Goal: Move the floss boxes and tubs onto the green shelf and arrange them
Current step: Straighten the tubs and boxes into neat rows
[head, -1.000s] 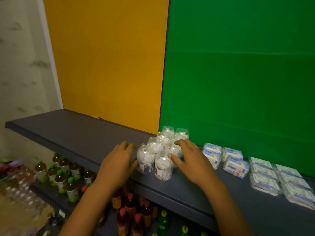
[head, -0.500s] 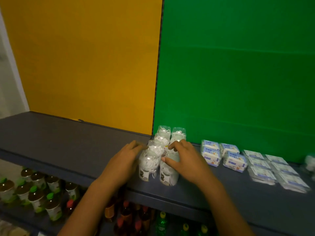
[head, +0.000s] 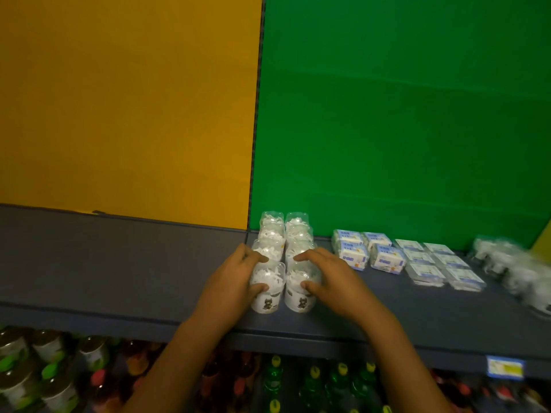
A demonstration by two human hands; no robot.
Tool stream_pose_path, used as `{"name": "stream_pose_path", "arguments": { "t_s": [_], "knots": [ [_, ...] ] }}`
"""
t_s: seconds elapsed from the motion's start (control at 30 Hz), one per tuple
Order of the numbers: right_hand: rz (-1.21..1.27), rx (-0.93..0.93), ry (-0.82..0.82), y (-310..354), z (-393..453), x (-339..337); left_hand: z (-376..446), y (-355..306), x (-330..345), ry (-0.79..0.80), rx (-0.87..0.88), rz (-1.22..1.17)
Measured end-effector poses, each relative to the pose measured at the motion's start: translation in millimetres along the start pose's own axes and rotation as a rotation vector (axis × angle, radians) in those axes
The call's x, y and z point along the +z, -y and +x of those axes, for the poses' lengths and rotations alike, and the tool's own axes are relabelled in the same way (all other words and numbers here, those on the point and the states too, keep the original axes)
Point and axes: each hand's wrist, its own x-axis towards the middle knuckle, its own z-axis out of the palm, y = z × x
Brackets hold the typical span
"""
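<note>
A green back panel [head: 399,114] rises behind the dark grey shelf [head: 119,263], where clear floss tubs [head: 281,257] stand in two touching rows running back from the front edge. The left hand [head: 229,281] and right hand [head: 331,278] cup the rows from either side, fingers curled against the front tubs. Blue-and-white floss boxes [head: 368,253] sit just beside them to the right, flat packets [head: 438,263] further along.

Lighting: dim, even, indoor; source not visible. Colours heavily saturated on the orange panel [head: 128,99] and green panel [head: 402,114]. Shadows: soft, faint on the grey shelf [head: 119,263]. Glare: none. Blur: motion smear on clear tubs at far right [head: 512,263]; bottles below [head: 44,368] soft. Distortion: wide-angle bending at edges.
</note>
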Motion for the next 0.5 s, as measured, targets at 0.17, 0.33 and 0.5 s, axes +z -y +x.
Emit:
{"name": "stream_pose_path", "arguments": {
  "t_s": [0.17,0.33,0.5],
  "knots": [
    [-0.007,0.044,-0.008,-6.6,2.7,-0.9,1.6,8.5,7.4,-0.021,0.041,-0.078],
    [0.037,0.015,-0.004,-17.8,17.0,-6.3,9.6,18.6,5.6,-0.042,0.047,-0.14],
    [0.025,0.0,-0.095,-33.6,50.9,-15.3,42.8,31.3,-3.0,-0.125,0.014,-0.165]
  ]
}}
